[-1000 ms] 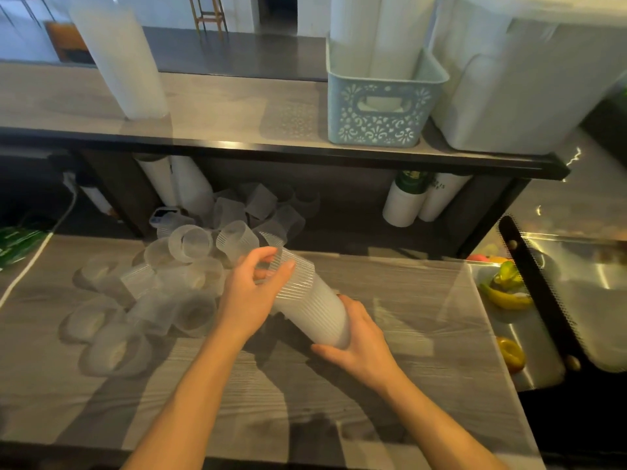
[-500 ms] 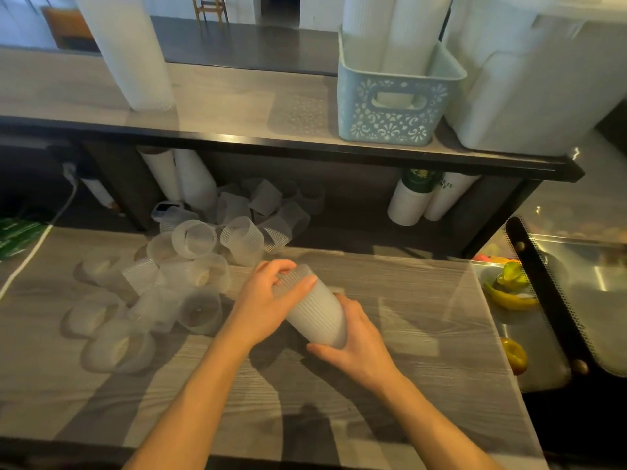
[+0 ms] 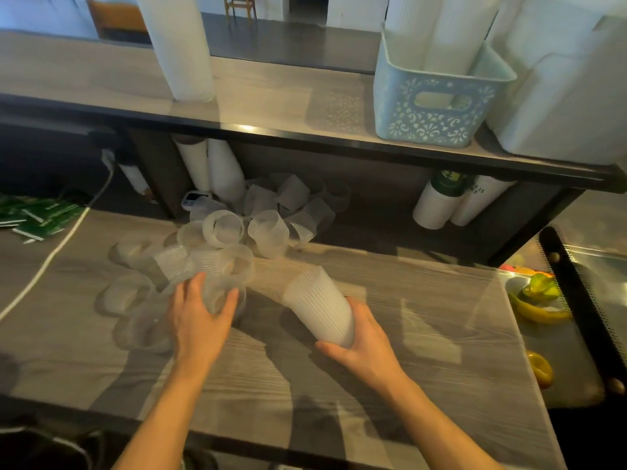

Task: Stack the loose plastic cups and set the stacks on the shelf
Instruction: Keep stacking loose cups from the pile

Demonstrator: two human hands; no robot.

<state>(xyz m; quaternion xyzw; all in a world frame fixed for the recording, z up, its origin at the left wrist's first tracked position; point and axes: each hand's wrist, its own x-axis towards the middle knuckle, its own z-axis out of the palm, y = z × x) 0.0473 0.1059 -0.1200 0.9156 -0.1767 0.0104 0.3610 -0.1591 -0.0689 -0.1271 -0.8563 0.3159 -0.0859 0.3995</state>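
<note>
The big gray desk (image 3: 407, 334) has a long shelf (image 3: 271, 96) standing over it. On the shelf sit a tall stack of cups (image 3: 176, 45) and a blue basket (image 3: 437, 106). A pile of loose cups (image 3: 224, 228) lies on the desk at the left, and some reach back under the shelf. The right hand (image 3: 363, 347) is wrapped around the bottom of a cup stack (image 3: 319, 307), which tilts up and to the left above the desk. The left hand (image 3: 200, 317) has its fingers curled around one loose cup (image 3: 225, 295) at the near edge of the pile.
</note>
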